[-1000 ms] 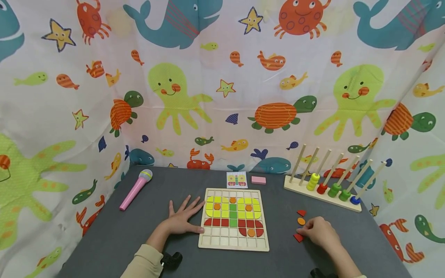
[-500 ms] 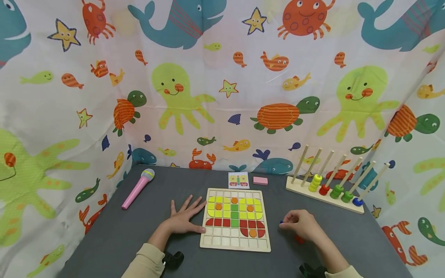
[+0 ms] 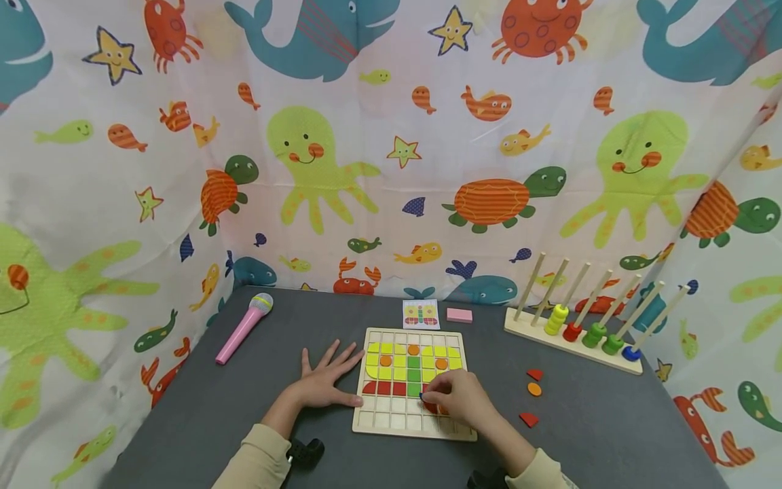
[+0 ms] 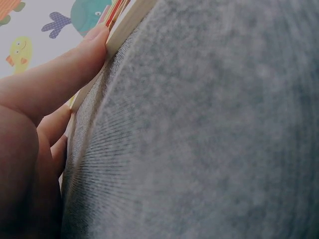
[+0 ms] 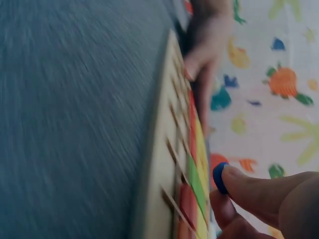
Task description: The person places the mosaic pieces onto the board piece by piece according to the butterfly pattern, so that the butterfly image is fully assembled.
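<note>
A wooden grid board [image 3: 381,422] lies on the table, with yellow, orange, green and red flat pieces in its squares. Beside its left edge, my left hand [image 3: 324,385] rests on the tabletop with fingers spread; in the left wrist view the thumb [image 4: 92,50] touches the board's side. Over the board's right half, my right hand [image 3: 463,401] pinches a small blue piece with a rounded edge [image 5: 219,178] between thumb and finger. That hand hides several red pieces and the lower right squares.
Right of the board lie two red pieces [image 3: 529,420] and an orange disc [image 3: 534,389]. Behind it are a picture card [image 3: 421,314] and a pink block [image 3: 459,315]. A peg stand with coloured rings [image 3: 571,339] stands back right, a pink toy microphone [image 3: 243,331] at left.
My right hand has picked up the blue piece from among the loose pieces on the right and carried it left over the board. My left hand stays in place.
</note>
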Tool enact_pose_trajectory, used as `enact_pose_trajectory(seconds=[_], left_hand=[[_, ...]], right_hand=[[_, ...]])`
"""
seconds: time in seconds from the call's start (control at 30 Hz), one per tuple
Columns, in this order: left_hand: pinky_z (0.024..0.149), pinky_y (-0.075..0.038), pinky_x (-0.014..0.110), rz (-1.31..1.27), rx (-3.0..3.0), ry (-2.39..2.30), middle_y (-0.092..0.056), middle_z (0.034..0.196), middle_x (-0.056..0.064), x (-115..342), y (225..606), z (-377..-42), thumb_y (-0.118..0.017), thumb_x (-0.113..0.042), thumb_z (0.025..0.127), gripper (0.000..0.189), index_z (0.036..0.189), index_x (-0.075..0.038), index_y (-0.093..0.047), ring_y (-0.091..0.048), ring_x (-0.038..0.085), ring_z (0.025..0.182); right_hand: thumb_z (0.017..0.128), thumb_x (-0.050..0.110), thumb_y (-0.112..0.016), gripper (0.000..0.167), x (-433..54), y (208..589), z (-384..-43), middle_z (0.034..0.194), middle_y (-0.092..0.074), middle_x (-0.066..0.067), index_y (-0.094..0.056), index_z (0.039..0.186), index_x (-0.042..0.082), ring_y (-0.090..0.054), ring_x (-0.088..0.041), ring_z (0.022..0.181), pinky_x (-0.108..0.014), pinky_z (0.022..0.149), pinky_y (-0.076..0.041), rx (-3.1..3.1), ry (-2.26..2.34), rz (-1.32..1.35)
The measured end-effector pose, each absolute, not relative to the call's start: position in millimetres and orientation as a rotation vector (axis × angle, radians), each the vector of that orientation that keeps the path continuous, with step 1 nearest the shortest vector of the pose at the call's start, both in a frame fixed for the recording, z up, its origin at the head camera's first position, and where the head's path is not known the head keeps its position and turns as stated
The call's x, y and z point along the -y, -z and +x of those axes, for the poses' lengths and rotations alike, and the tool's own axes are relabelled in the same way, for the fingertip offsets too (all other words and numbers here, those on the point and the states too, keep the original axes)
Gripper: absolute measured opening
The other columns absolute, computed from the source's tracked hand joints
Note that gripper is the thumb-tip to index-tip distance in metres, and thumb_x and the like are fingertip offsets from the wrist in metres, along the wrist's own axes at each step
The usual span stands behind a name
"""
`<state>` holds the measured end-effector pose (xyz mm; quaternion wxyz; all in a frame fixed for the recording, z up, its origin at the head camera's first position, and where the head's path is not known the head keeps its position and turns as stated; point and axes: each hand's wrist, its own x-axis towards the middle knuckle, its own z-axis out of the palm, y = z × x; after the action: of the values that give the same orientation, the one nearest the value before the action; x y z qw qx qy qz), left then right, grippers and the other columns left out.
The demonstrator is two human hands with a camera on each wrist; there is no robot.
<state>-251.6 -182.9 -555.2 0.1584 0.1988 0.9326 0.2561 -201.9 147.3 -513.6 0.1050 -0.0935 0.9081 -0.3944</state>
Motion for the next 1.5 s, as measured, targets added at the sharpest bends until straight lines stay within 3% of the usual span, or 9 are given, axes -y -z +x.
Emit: enact_pose_trajectory(seconds=[0.3, 0.5, 0.63, 0.87, 1.1, 1.2, 1.33, 1.43, 1.5], left_hand=[[0.103, 0.029, 0.074, 0.567, -2.655, -0.74, -0.013, 0.171, -0.003, 182, 556, -252, -0.071, -0.073, 0.076, 0.106, 0.162, -0.034, -0.023, 0.007, 0.034, 0.157], [0.103, 0.028, 0.074, 0.566, -2.66, -0.751, -0.014, 0.171, -0.003, 182, 554, -251, -0.072, -0.072, 0.076, 0.106, 0.161, -0.034, -0.023, 0.007, 0.034, 0.158], [0.104, 0.027, 0.075, 0.564, -2.667, -0.736, -0.014, 0.17, -0.005, 182, 553, -251, -0.072, -0.073, 0.076, 0.105, 0.161, -0.036, -0.023, 0.007, 0.033, 0.158], [0.103, 0.028, 0.075, 0.574, -2.658, -0.749, -0.014, 0.171, -0.002, 181, 554, -251, -0.072, -0.073, 0.076, 0.106, 0.162, -0.033, -0.023, 0.007, 0.035, 0.157], [0.103, 0.029, 0.073, 0.564, -2.65, -0.74, -0.014, 0.171, -0.004, 182, 557, -251, -0.071, -0.074, 0.075, 0.106, 0.162, -0.035, -0.023, 0.007, 0.034, 0.157], [0.103, 0.029, 0.073, 0.556, -2.645, -0.743, -0.014, 0.171, -0.004, 182, 558, -252, -0.071, -0.074, 0.075, 0.107, 0.162, -0.034, -0.023, 0.007, 0.034, 0.157], [0.103, 0.028, 0.075, 0.554, -2.659, -0.741, -0.015, 0.17, -0.004, 181, 554, -251, -0.071, -0.074, 0.075, 0.106, 0.161, -0.035, -0.024, 0.006, 0.034, 0.157], [0.104, 0.028, 0.074, 0.556, -2.665, -0.732, -0.014, 0.171, -0.004, 181, 552, -250, -0.071, -0.074, 0.075, 0.106, 0.161, -0.035, -0.023, 0.007, 0.034, 0.157], [0.103, 0.028, 0.074, 0.562, -2.661, -0.739, -0.015, 0.171, -0.002, 181, 552, -250, -0.072, -0.073, 0.075, 0.107, 0.162, -0.033, -0.023, 0.006, 0.036, 0.157]], right_hand=[[0.081, 0.029, -0.085, 0.011, -127, 525, -203, 0.069, -0.067, 0.01, -0.08, 0.077, 0.02, -0.054, -0.011, 0.067, -0.027, 0.057, -0.04, -2.702, 1.065, -0.332], [0.069, 0.034, -0.094, 0.042, -124, 524, -210, 0.072, -0.056, -0.001, -0.061, 0.082, 0.011, -0.051, -0.018, 0.069, -0.03, 0.054, -0.035, -2.754, 1.113, -0.022], [0.071, 0.036, -0.092, 0.049, -131, 523, -216, 0.075, -0.052, -0.004, -0.054, 0.088, 0.01, -0.05, -0.02, 0.07, -0.03, 0.053, -0.033, -2.809, 1.123, 0.134], [0.081, 0.027, -0.086, 0.034, -180, 522, -227, 0.077, -0.051, -0.005, -0.06, 0.092, 0.01, -0.049, -0.02, 0.07, -0.03, 0.055, -0.035, -2.91, 1.143, 0.244], [0.087, 0.022, -0.081, 0.028, -242, 520, -226, 0.093, -0.066, -0.009, -0.069, 0.106, 0.006, -0.057, -0.023, 0.08, -0.03, 0.063, -0.045, -2.974, 1.109, 0.255], [0.089, 0.023, -0.079, 0.031, -267, 519, -226, 0.103, -0.07, -0.014, -0.07, 0.113, 0.005, -0.064, -0.026, 0.085, -0.036, 0.065, -0.051, -2.997, 1.046, 0.235], [0.092, 0.024, -0.075, 0.036, -299, 520, -228, 0.116, -0.07, -0.023, -0.069, 0.121, 0.003, -0.066, -0.038, 0.1, -0.052, 0.079, -0.054, -3.015, 0.909, 0.215], [0.091, 0.026, -0.076, 0.039, -318, 523, -230, 0.119, -0.068, -0.027, -0.07, 0.12, 0.0, -0.062, -0.045, 0.107, -0.06, 0.086, -0.05, -2.997, 0.836, 0.225], [0.09, 0.027, -0.077, 0.039, -327, 526, -231, 0.114, -0.069, -0.026, -0.07, 0.117, -0.001, -0.063, -0.044, 0.104, -0.059, 0.085, -0.05, -2.967, 0.836, 0.244]])
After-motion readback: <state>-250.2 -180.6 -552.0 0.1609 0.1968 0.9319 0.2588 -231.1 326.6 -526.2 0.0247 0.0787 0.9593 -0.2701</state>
